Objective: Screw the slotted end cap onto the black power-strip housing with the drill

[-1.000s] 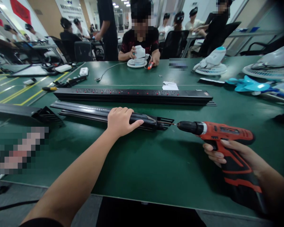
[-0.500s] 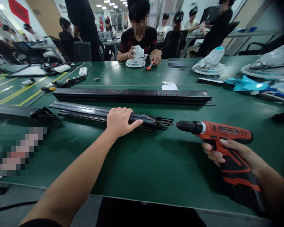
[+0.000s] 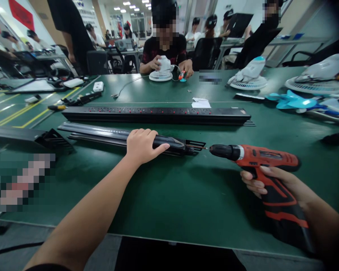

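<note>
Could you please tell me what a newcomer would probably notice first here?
Probably the red-and-black cordless drill in the right hand, aimed at one end of a black bar. The left hand grips that bar. Beyond it lies a long black power strip.

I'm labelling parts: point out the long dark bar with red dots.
The long bar beyond the glossy bar under the left hand; it alone shows red dots.

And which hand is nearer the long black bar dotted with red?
Left: the left hand is just in front of the bar; the right hand, around the red and black drill, is farther off, to the right.
</note>
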